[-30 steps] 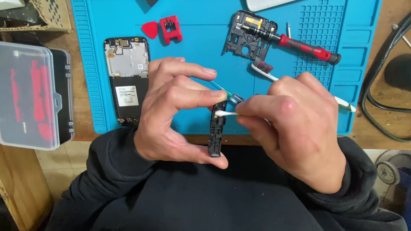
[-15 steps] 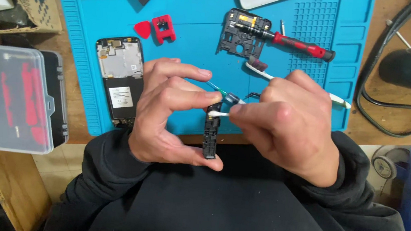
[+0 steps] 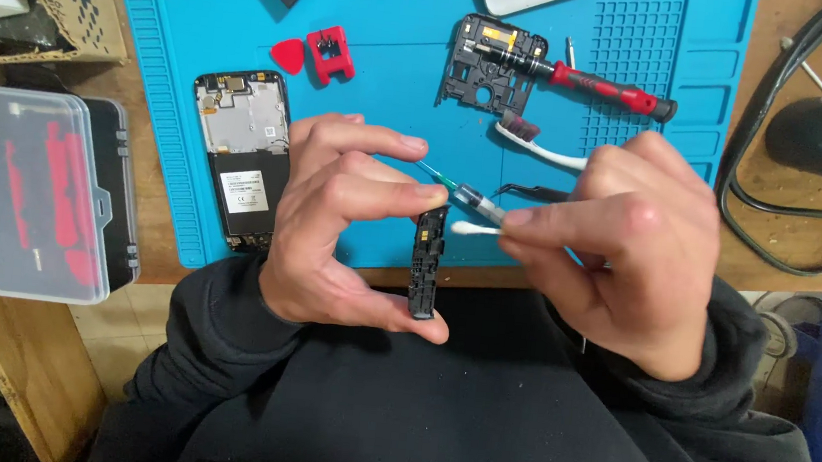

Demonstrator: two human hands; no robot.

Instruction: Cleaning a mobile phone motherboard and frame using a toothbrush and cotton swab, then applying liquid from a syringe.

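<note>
Left hand (image 3: pixel 330 233) pinches narrow black plastic phone part (image 3: pixel 426 263) upright at ends, face exposed; right hand (image 3: pixel 621 241) grip closed on white cotton swab (image 3: pixel 476 230), tip at part's top.

Cotton swab (image 3: pixel 476 230) beside black part (image 3: pixel 426 263)

A wooden worktop (image 3: pixel 788 282) carries a blue repair mat (image 3: pixel 387 58). On the mat lie an opened phone (image 3: pixel 245 155), a red pick (image 3: pixel 288 54), a black frame (image 3: pixel 492 65), a red-handled screwdriver (image 3: pixel 596 84) and a toothbrush (image 3: pixel 540 145). Left of the mat sits a clear-lidded case (image 3: pixel 38 190); right, a black cable (image 3: pixel 795 208).
</note>
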